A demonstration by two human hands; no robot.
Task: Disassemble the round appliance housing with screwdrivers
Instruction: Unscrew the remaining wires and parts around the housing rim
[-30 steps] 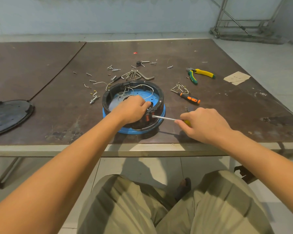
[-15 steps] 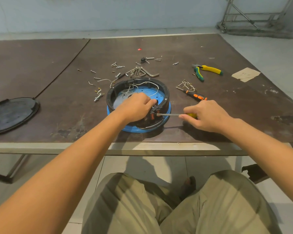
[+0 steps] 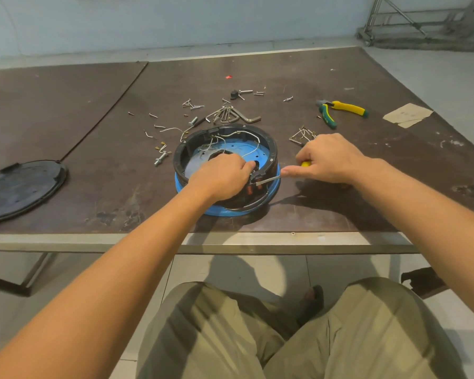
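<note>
My right hand (image 3: pixel 329 160) is clenched round a yellow-handled screwdriver (image 3: pixel 269 181), its tip against the near-right rim of the round housing (image 3: pixel 270 151). My left hand (image 3: pixel 221 177) grips that rim from inside. The housing sits near the table (image 3: pixel 93 187) front edge. Lettering on the pliers (image 3: pixel 340 108), far right, is too small to read.

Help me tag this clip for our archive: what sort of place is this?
Probably a plain repair workshop: a worn worktable strewn with loose screws, hex keys and pliers, beside an opened round housing.
</note>
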